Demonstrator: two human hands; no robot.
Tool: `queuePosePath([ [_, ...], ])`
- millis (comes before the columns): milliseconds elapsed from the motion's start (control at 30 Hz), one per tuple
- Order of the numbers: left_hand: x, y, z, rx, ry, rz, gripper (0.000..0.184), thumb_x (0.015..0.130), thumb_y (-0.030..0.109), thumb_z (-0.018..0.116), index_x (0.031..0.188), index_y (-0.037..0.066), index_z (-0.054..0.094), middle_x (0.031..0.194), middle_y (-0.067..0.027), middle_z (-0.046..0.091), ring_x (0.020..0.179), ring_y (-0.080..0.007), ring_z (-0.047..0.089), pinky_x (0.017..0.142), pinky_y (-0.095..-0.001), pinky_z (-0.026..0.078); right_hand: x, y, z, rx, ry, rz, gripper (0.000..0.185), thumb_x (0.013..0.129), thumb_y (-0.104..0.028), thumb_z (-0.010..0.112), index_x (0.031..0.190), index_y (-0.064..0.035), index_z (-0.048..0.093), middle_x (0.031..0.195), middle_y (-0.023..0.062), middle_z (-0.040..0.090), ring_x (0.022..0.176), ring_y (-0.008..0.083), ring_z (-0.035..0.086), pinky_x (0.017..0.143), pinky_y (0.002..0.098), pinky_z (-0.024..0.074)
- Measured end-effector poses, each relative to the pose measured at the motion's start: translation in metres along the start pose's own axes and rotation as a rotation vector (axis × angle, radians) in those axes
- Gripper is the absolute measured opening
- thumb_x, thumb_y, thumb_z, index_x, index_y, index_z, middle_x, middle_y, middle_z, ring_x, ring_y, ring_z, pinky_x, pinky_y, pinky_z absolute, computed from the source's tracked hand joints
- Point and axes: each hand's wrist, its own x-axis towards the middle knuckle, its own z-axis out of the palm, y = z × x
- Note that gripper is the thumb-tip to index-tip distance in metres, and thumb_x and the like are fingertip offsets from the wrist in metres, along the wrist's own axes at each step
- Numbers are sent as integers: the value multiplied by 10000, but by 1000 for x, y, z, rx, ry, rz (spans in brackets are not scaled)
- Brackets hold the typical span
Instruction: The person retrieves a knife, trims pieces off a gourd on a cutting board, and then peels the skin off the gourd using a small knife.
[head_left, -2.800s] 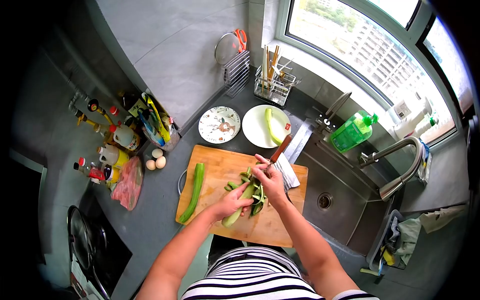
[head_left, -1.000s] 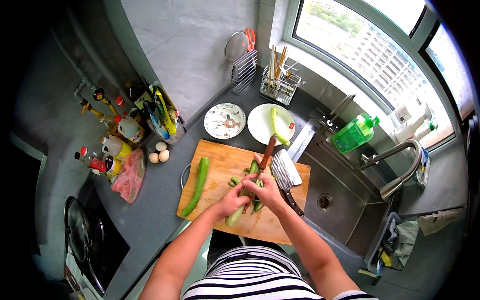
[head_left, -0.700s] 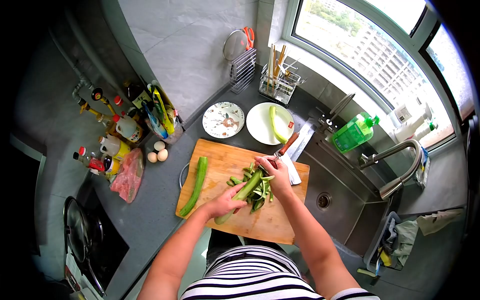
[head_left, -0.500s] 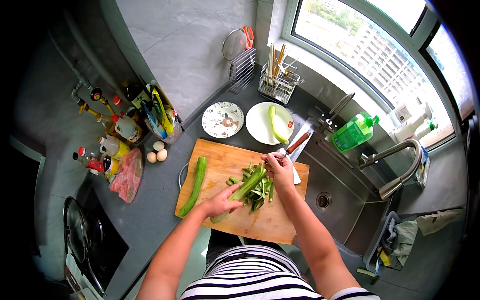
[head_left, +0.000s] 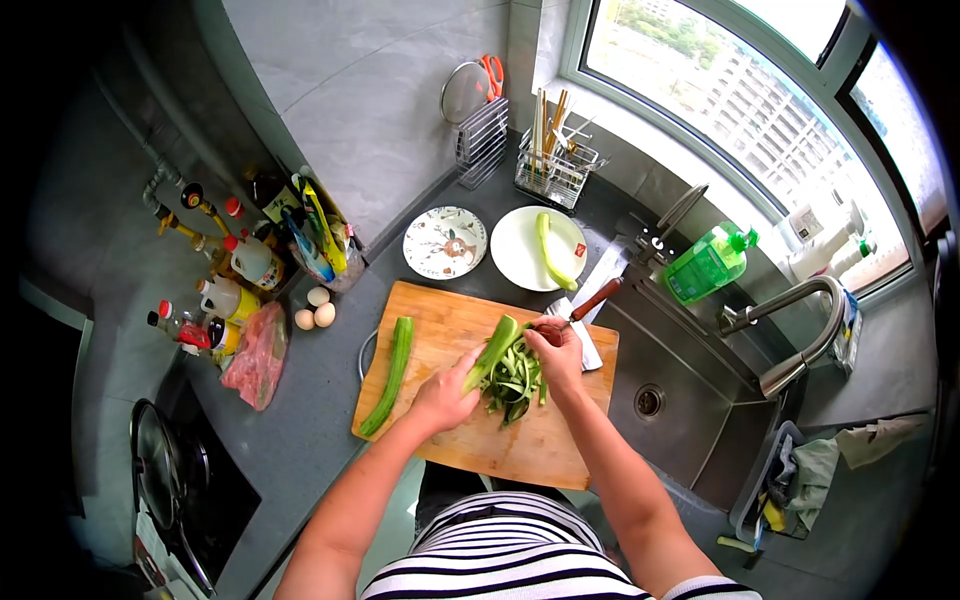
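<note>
My left hand is closed around a partly peeled luffa gourd, its green end pointing up and right over the cutting board. My right hand is closed on a peeler with a brown handle that sticks out up and right; its blade is hidden by the fingers. These fingers are close to the gourd's far end. Beneath both hands lies a pile of green peelings on the wooden cutting board. An unpeeled luffa rests along the board's left side. A peeled one lies on the white plate.
Beside the right hand, a pale flat blade lies at the board's edge. The sink is to the right, with a curved faucet. Three eggs, a patterned plate and several bottles stand left. A covered pan sits lower left.
The gourd in my left hand has swung up and away from me, with the hand moving slightly upward. My right hand and the peeler have shifted slightly down.
</note>
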Motion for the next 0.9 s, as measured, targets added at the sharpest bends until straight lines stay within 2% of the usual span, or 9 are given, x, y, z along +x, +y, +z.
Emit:
queuePosePath([
  [133, 6, -24, 13, -325, 120, 88, 583, 834, 150, 614, 1352, 62, 361, 1087, -131, 599, 922, -266, 612, 792, -375, 489, -6, 6, -11, -214, -175, 45, 162, 799, -1, 697, 928, -30, 603, 880, 36, 660, 811, 110, 636, 742, 223, 490],
  [300, 6, -8, 7, -926, -91, -79, 487, 865, 92, 578, 1322, 78, 411, 882, -13, 557, 774, -100, 534, 692, -269, 476, -18, -13, -4, -728, -176, -209, 131, 831, -65, 689, 928, -42, 604, 1216, 76, 581, 1030, 130, 567, 898, 286, 444],
  [433, 8, 1, 10, -1038, -149, -26, 490, 889, 64, 545, 1354, 89, 392, 878, -1, 531, 739, -86, 517, 658, -242, 461, -16, -6, 14, -154, -313, -83, 163, 837, -127, 706, 946, -52, 610, 1537, 51, 185, 1212, 153, 457, 984, 315, 385],
  [533, 6, 10, 11, -1070, -187, -41, 472, 902, 75, 536, 1350, 75, 387, 885, -6, 527, 726, -92, 523, 632, -244, 459, -28, -19, 32, -409, -364, -252, 137, 842, -136, 698, 918, -52, 621, 1535, 74, 222, 1286, 161, 375, 1016, 327, 349],
  [667, 1, 14, 9, -1037, -255, -23, 521, 890, 65, 524, 1381, 76, 353, 869, -11, 513, 709, -100, 508, 651, -247, 449, -17, -24, 41, -116, -128, -40, 122, 856, -138, 684, 900, -43, 622, 1495, 96, 307, 1311, 173, 353, 1046, 327, 309],
  [733, -3, 13, 5, -1069, -319, 22, 541, 882, 61, 525, 1391, 72, 341, 858, -7, 502, 697, -99, 497, 654, -242, 442, -10, -29, 38, 86, -103, 34, 107, 883, -123, 655, 956, -56, 615, 1309, 113, 533, 1216, 175, 486, 980, 314, 391],
  [800, -6, 10, 5, -1076, -316, 13, 552, 879, 57, 524, 1398, 69, 339, 849, -3, 493, 692, -97, 486, 655, -237, 435, 1, -22, 32, 218, -77, 42, 131, 891, -132, 651, 990, -58, 607, 1248, 108, 580, 1088, 149, 577, 882, 279, 459],
  [833, -8, 8, 4, -1080, -314, 9, 557, 877, 55, 523, 1402, 67, 337, 845, -1, 489, 689, -96, 481, 656, -235, 431, 2, -22, 31, 164, -54, 22, 124, 902, -140, 641, 990, -60, 603, 1139, 92, 643, 949, 129, 633, 736, 241, 501],
  [900, -9, 4, 4, -1061, -317, 4, 569, 871, 60, 527, 1408, 65, 336, 842, 2, 486, 691, -95, 477, 659, -234, 430, 4, -26, 26, 111, -18, 71, 130, 905, -150, 639, 993, -64, 599, 1077, 81, 666, 895, 131, 649, 684, 229, 502],
])
